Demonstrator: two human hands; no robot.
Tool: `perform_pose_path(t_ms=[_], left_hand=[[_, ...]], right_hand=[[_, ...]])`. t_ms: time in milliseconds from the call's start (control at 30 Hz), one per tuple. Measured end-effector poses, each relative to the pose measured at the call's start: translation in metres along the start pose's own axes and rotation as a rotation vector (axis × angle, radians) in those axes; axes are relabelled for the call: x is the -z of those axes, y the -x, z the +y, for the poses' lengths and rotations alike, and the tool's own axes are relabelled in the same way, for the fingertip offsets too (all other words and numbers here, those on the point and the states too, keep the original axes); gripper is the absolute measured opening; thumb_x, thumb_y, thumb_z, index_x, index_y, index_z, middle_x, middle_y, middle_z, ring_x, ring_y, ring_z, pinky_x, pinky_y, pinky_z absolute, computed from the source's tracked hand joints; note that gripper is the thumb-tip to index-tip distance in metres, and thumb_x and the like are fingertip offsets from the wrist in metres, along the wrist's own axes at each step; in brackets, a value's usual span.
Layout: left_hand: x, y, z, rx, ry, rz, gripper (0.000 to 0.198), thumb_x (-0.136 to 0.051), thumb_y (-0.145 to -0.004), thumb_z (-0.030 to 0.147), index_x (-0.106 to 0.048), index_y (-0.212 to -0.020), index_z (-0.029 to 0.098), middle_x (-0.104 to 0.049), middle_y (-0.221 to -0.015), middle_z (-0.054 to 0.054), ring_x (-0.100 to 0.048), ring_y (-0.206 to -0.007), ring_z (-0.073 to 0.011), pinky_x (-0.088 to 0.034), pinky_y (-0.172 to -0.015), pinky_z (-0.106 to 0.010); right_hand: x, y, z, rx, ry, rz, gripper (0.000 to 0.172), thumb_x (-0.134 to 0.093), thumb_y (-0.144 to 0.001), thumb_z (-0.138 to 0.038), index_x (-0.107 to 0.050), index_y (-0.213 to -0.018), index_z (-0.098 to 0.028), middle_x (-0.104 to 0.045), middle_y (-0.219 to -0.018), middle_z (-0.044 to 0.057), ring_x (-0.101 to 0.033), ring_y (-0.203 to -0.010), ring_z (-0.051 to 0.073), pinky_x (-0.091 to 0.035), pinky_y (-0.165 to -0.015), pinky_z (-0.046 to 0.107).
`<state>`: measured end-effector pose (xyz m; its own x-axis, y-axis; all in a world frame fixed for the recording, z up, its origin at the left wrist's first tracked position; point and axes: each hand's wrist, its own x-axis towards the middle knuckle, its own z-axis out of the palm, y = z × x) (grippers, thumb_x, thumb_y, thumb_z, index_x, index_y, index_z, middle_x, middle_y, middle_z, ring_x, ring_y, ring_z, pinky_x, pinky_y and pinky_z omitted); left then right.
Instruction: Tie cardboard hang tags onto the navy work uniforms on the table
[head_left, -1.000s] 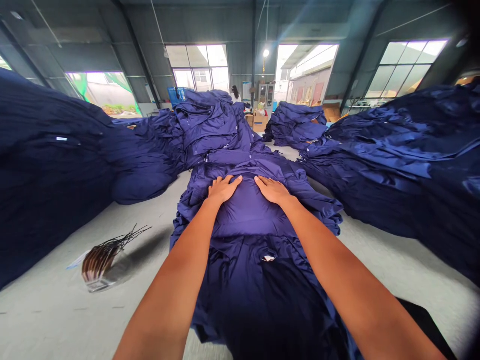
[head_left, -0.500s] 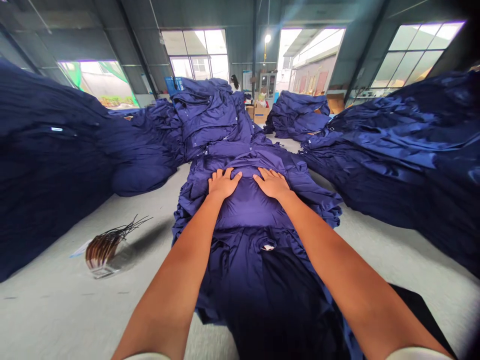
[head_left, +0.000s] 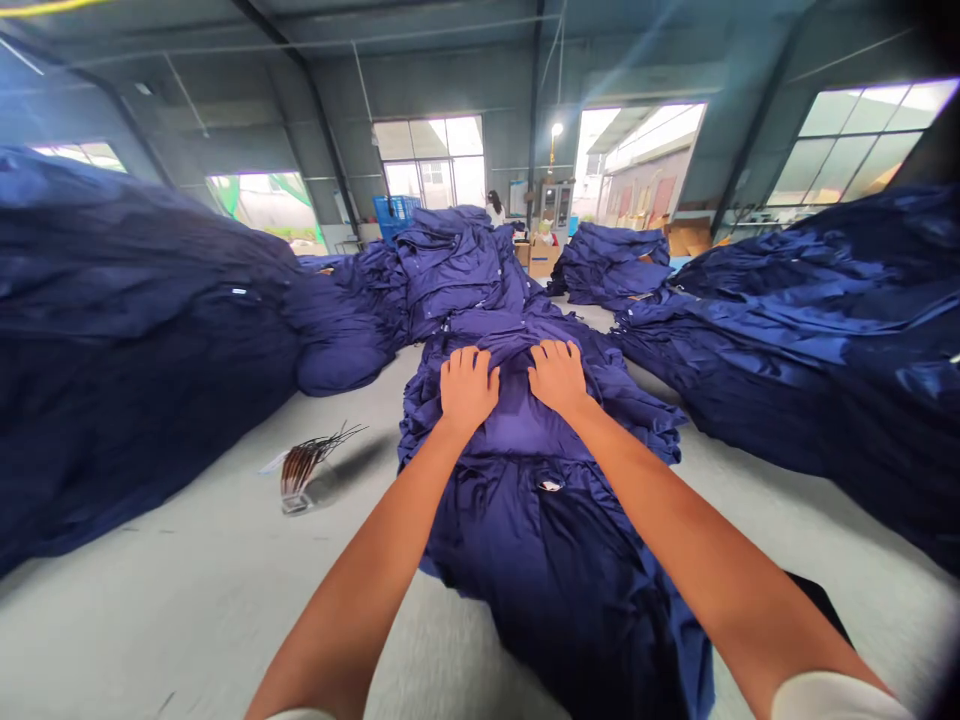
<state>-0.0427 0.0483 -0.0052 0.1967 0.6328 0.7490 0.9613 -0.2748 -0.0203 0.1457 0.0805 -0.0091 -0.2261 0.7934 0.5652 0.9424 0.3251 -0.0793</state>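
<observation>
L hand [head_left: 470, 388], R hand [head_left: 559, 376]: on navy garments [head_left: 517, 430], ctr frame — my fingers curled, can't tell if clamped
Garments: prob. soft, slick, heavy piled — I'd grip both sides

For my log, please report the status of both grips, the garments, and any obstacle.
Left grip and right grip curled on navy garment pile. Pile rumpled. Stringy bundle at left, not blocking grips.
</observation>
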Motion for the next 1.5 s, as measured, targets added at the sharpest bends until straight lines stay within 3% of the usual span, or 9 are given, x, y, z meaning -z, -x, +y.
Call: perform_pose_path(t_ms=[167, 233, 367, 500, 667, 833, 1033, 1233, 1500], left_hand=[[0.047, 0.088, -0.028, -0.072, 0.091, 0.088, 0.021, -0.054, -0.101, 0.03, -0.069, -0.09, 0.02, -0.068, -0.088, -0.009, -0.061, -0.09, -0.0261, -0.042, -0.079, -0.037], [0.062, 0.131, -0.05, -0.053, 0.078, 0.125, 0.023, -0.055, -0.1, 0.027, -0.066, -0.081, 0.02, -0.066, -0.078, -0.006, -0.06, -0.077, -0.022, -0.041, -0.073, -0.035], [0.089, 0.205, -0.105, 0.082, 0.037, 0.166, 0.026, -0.057, -0.098, 0.025, -0.062, -0.073, 0.021, -0.061, -0.068, -0.003, -0.058, -0.065, -0.0182, -0.04, -0.065, -0.032], [0.106, 0.249, -0.158, 0.302, -0.032, 0.31, 0.014, -0.06, -0.093, 0.025, -0.07, -0.098, 0.017, -0.067, -0.097, -0.012, -0.065, -0.094, -0.0256, -0.051, -0.082, -0.037], [0.102, 0.267, -0.185, 0.446, -0.024, 0.309, 0.056, -0.067, -0.083, 0.024, -0.061, -0.138, 0.016, -0.046, -0.147, -0.022, -0.046, -0.139, -0.0391, -0.044, -0.112, -0.055], [0.091, 0.271, -0.188, 0.535, 0.145, 0.211, 0.09, -0.074, -0.073, 0.018, -0.04, -0.157, 0.022, -0.032, -0.162, -0.019, -0.033, -0.152, -0.0408, -0.036, -0.122, -0.058], [0.086, 0.275, -0.192, 0.593, 0.244, 0.191, 0.089, -0.073, -0.08, 0.017, -0.034, -0.159, 0.026, -0.044, -0.156, -0.018, -0.043, -0.148, -0.0365, -0.04, -0.121, -0.056], [0.088, 0.275, -0.189, 0.6, 0.239, 0.21, 0.078, -0.069, -0.086, 0.016, -0.037, -0.157, 0.026, -0.047, -0.154, -0.018, -0.044, -0.146, -0.0342, -0.041, -0.12, -0.057], [0.088, 0.274, -0.188, 0.609, 0.206, 0.213, 0.077, -0.069, -0.086, 0.018, -0.037, -0.156, 0.022, -0.047, -0.152, -0.019, -0.045, -0.146, -0.0344, -0.041, -0.12, -0.055]], right_hand=[[0.021, 0.033, -0.073, 0.239, -0.261, 0.119, 0.024, -0.05, -0.097, -0.022, -0.071, -0.107, -0.016, -0.069, -0.108, 0.014, -0.056, -0.105, 0.029, -0.041, -0.093, 0.04], [0.02, 0.049, -0.115, 0.344, -0.464, 0.031, 0.021, -0.052, -0.096, -0.017, -0.072, -0.091, -0.019, -0.07, -0.09, 0.008, -0.059, -0.091, 0.022, -0.044, -0.088, 0.034], [-0.002, 0.075, -0.197, 0.447, -0.814, -0.25, 0.017, -0.06, -0.089, -0.014, -0.074, -0.082, -0.021, -0.074, -0.084, 0.002, -0.064, -0.082, 0.017, -0.046, -0.08, 0.028], [-0.041, 0.085, -0.264, 0.216, -1.066, -0.563, 0.007, -0.075, -0.081, -0.02, -0.078, -0.087, -0.021, -0.078, -0.088, 0.004, -0.072, -0.086, 0.021, -0.052, -0.084, 0.029], [-0.089, 0.075, -0.317, -0.009, -1.133, -0.582, 0.043, -0.084, -0.074, -0.034, -0.076, -0.113, -0.018, -0.077, -0.114, 0.012, -0.073, -0.1, 0.028, -0.055, -0.091, 0.039], [-0.122, 0.067, -0.338, -0.121, -1.263, -0.584, 0.058, -0.088, -0.064, -0.036, -0.072, -0.118, -0.022, -0.073, -0.125, 0.008, -0.07, -0.104, 0.024, -0.056, -0.091, 0.037], [-0.137, 0.071, -0.348, -0.131, -1.446, -0.596, 0.059, -0.086, -0.061, -0.041, -0.071, -0.114, -0.019, -0.073, -0.118, 0.007, -0.068, -0.095, 0.019, -0.055, -0.087, 0.033], [-0.128, 0.072, -0.345, -0.121, -1.571, -0.552, 0.058, -0.083, -0.064, -0.046, -0.071, -0.114, -0.018, -0.072, -0.122, 0.009, -0.068, -0.103, 0.021, -0.053, -0.094, 0.034], [-0.106, 0.066, -0.329, -0.22, -1.712, -0.35, 0.068, -0.08, -0.066, -0.048, -0.066, -0.125, -0.019, -0.07, -0.124, 0.01, -0.067, -0.11, 0.022, -0.053, -0.096, 0.034]])
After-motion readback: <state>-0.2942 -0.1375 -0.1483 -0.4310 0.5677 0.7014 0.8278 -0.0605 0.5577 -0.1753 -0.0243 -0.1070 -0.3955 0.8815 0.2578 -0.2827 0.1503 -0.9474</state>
